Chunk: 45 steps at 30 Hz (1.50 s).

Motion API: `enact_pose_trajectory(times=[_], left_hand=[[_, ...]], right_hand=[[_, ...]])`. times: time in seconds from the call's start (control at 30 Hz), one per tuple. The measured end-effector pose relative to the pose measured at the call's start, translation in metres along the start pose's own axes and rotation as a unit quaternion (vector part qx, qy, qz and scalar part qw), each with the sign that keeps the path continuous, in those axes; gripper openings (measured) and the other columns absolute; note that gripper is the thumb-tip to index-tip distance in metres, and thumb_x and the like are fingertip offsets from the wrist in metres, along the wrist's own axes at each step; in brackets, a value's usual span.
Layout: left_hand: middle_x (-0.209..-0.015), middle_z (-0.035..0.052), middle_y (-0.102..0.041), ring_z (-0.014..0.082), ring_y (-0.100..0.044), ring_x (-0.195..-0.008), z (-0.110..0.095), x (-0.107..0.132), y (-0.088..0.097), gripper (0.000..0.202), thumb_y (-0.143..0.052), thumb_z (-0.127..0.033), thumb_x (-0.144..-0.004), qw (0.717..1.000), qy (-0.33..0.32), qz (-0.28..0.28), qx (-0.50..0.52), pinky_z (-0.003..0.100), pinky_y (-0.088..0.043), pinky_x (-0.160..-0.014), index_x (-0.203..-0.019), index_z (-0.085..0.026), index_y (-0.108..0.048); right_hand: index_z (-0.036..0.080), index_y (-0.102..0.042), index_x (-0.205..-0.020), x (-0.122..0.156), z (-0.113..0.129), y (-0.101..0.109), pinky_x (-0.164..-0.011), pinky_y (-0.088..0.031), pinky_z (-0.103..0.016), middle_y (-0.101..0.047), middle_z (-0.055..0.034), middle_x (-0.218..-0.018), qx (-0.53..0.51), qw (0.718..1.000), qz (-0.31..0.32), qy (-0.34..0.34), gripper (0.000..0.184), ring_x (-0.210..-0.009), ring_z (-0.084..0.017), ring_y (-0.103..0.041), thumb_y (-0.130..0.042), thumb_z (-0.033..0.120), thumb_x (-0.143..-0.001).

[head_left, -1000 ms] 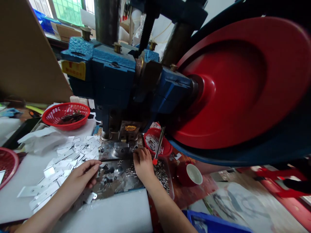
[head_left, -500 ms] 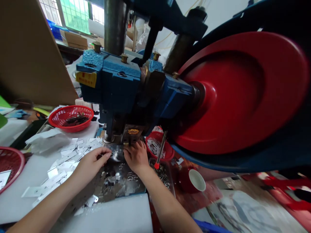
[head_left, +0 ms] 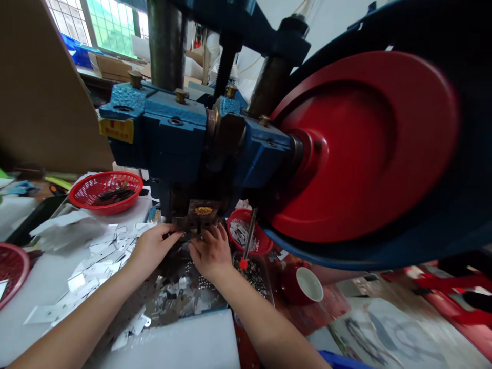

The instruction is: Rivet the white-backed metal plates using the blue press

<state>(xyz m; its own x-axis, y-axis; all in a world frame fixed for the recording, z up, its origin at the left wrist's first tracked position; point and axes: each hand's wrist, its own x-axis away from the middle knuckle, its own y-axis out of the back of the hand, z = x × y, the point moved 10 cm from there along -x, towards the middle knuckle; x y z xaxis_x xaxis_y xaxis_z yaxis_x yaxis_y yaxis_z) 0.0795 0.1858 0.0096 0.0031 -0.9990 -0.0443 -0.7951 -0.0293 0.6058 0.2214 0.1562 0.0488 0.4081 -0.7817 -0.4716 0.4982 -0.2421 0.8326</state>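
Observation:
A blue punch press [head_left: 180,138] with a big red flywheel [head_left: 361,148] stands before me. Both my hands reach under its ram to the steel die plate [head_left: 180,259]. My left hand [head_left: 151,246] has its fingers pinched together at the die, apparently on a small metal piece that I cannot make out. My right hand [head_left: 210,252] lies beside it, fingers spread on the plate just below the die. Scattered punched metal scraps [head_left: 172,300] lie in front of my hands.
A pile of flat metal blanks [head_left: 96,256] lies on the white table at left. Red baskets stand at back left [head_left: 104,190], far left [head_left: 11,269] and behind my right hand [head_left: 246,236]. A red-tipped rod [head_left: 246,246] hangs by a red cup [head_left: 303,284].
My left hand moved from the scrap area up and right to the die. My right hand shifted left toward the die centre. The view tilted slightly.

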Motion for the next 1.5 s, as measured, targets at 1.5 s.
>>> enact_pose_trajectory(times=[1.5], left_hand=[[-0.1,0.0066,-0.065,0.0227,-0.061,-0.096,-0.01,-0.011,-0.009,0.029,-0.048,-0.039,-0.084,0.993,-0.102,-0.052,-0.037,0.037,-0.047,-0.088,-0.095,-0.02,-0.067]], right_hand=[[0.023,-0.067,-0.101,0.02,-0.038,0.009,-0.098,-0.038,-0.043,-0.068,-0.0062,-0.103,-0.176,0.977,-0.063,-0.1,0.022,-0.105,-0.023,-0.056,-0.051,0.03,-0.088]])
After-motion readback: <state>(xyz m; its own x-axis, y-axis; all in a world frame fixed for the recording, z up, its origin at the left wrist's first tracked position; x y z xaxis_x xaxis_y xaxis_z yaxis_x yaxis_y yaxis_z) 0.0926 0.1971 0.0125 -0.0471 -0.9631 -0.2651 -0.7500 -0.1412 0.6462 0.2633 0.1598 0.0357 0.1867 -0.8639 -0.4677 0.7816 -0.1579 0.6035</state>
